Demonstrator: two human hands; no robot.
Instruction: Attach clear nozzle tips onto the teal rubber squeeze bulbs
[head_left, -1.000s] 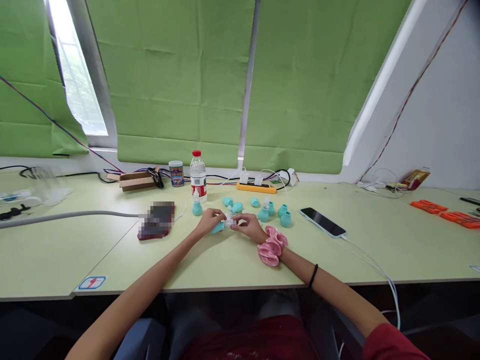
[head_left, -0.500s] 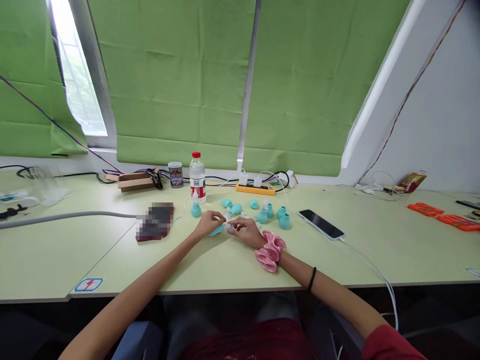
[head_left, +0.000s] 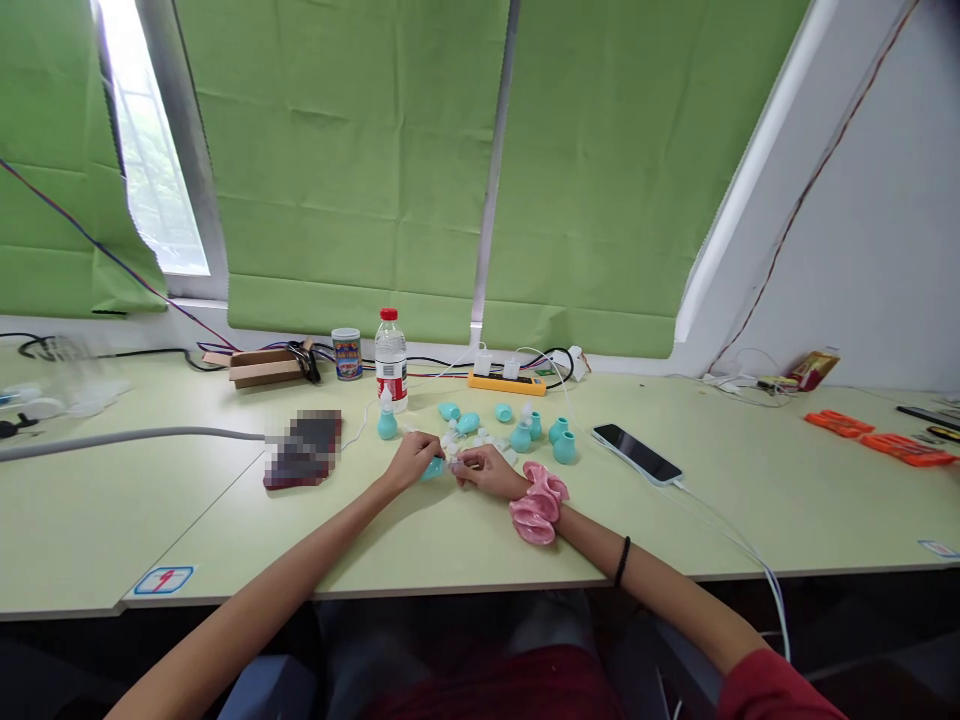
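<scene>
My left hand (head_left: 414,462) is closed around a teal squeeze bulb (head_left: 433,468), low over the table. The fingertips of my right hand (head_left: 489,470) pinch a small clear plastic nozzle (head_left: 453,464) at the bulb's right end; whether it is seated in the bulb I cannot make out. Just beyond my hands lies a loose group of small clear and white plastic pieces (head_left: 487,440). Around them are several more teal bulbs (head_left: 564,448), some upright and some lying down. One bulb with a clear tip (head_left: 387,425) stands upright to the left.
A water bottle (head_left: 391,365) with a red cap and a printed can (head_left: 346,355) stand at the back. Behind the bulbs lies a yellow power strip (head_left: 506,383). A phone (head_left: 637,454) with a white cable is on the right, a blurred dark object (head_left: 304,450) on the left.
My left hand's fingers have shifted from near the nozzle back onto the bulb. My right hand stays pinched at the nozzle. The whole view has moved slightly.
</scene>
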